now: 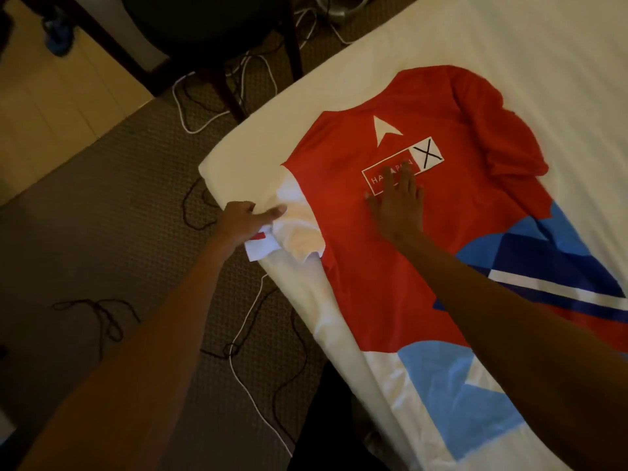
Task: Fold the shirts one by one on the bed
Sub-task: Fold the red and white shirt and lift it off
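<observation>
The red shirt (pixel 424 239) lies spread on the bed (pixel 509 45), hardly folded yet; the left hand (pixel 244 222) pinches its white sleeve (pixel 299 237), and the right hand (pixel 397 205) presses down with straight fingers.

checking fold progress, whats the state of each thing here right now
shirt: spread on the bed, print up, body not yet folded
white sleeve: bunched at the bed edge, gripped
red sleeve: rumpled, lying in over the body
left hand: curled, pinching the white sleeve
right hand: flat, pressing on the print
bed: white sheet, smooth
cables: loose on the carpet
</observation>
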